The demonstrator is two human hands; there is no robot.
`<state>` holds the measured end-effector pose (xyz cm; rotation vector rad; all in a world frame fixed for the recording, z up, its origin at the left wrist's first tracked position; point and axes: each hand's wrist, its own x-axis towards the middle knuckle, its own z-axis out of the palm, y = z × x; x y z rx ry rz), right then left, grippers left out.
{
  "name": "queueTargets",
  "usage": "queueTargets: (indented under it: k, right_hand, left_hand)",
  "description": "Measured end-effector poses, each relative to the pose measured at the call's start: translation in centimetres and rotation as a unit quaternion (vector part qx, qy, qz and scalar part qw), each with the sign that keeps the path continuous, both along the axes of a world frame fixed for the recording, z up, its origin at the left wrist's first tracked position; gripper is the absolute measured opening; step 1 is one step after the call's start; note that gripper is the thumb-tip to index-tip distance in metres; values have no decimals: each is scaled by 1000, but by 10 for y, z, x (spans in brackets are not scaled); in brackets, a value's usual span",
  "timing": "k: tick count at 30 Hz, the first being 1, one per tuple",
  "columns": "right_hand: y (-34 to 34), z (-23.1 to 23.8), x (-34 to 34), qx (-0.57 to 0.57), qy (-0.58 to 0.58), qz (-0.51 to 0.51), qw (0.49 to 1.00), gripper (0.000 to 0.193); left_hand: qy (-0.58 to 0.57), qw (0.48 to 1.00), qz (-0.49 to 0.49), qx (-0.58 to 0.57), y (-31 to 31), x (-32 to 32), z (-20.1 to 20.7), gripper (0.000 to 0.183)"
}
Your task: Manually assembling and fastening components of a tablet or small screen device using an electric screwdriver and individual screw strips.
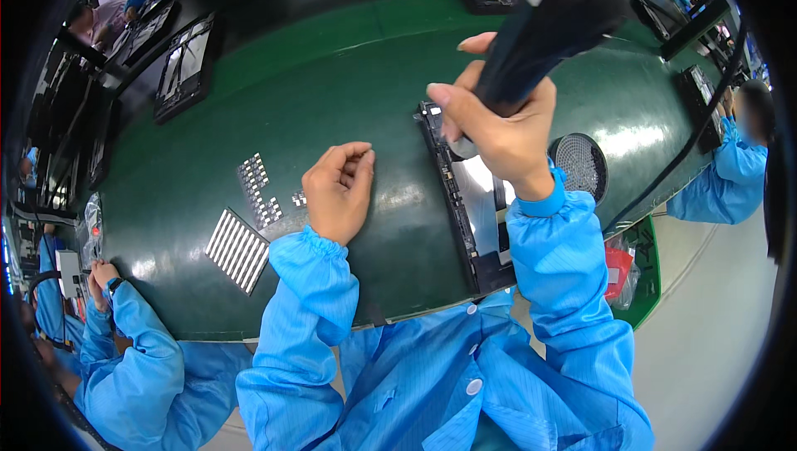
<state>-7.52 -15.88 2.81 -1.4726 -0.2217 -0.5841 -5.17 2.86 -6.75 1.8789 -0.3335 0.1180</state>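
Observation:
My right hand [506, 131] is wrapped round a thick black electric screwdriver [544, 31], which slants up to the upper right. Its lower end is over an open flat device [477, 175] with a dark frame and silver panels; my hand and sleeve hide part of that device and the tool's tip. My left hand [339, 189] hovers over the table with thumb and fingertips pinched together. Whatever is between them, if anything, cannot be made out. Beside it lie a sheet of small black-and-white pieces [260, 189] and a sheet of white strips [237, 250].
A round black dish of small parts [579, 167] stands right of the device on the green table [390, 227]. A green bin [652, 276] with bags sits below the right edge. More devices [184, 65] line the far side. Co-workers [137, 351] sit left and right; a black cable [693, 135] crosses the right side.

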Motion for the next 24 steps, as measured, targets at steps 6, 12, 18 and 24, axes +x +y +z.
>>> queueTargets:
  k: [6,12,18,24]
  right_hand:
    - [3,-13,9,1,13,10,1000,38]
    - [3,-15,9,-18,21,13,1000,39]
    - [3,-18,8,-24,15,14,999,38]
    - [7,-19,5,-55,1,9,998,36]
  left_hand:
    - [20,998,26,-47,8,8,-1,11]
    - [67,992,19,-109,8,7,5,12]
    - [48,986,32,-157,11,3,3,12]
    - [2,994,3,-109,15,2,5,19]
